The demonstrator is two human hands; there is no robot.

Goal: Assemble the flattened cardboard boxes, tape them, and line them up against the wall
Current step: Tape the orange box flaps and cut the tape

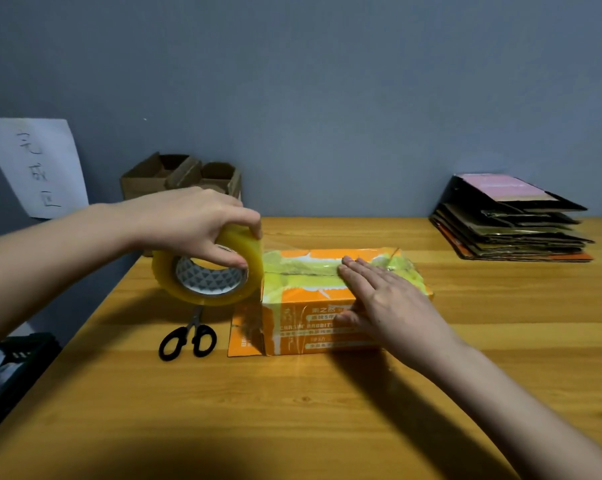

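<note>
An orange cardboard box [303, 320] lies in the middle of the wooden table [292, 403], with clear tape along its top seam. My left hand [185, 223] grips a roll of yellowish clear tape [209, 271] at the box's left end; the tape strip runs from the roll onto the seam. My right hand [379, 299] lies flat on the box's top and front, fingers spread, pressing the tape. Two brown assembled boxes [178, 181] stand with open tops against the wall at the back left. A stack of flattened boxes [511, 223] lies at the back right.
Black-handled scissors [188, 337] lie on the table just left of the orange box, below the tape roll. A white sheet with handwriting [40, 164] hangs on the left wall. A dark basket [12, 362] sits off the table's left edge.
</note>
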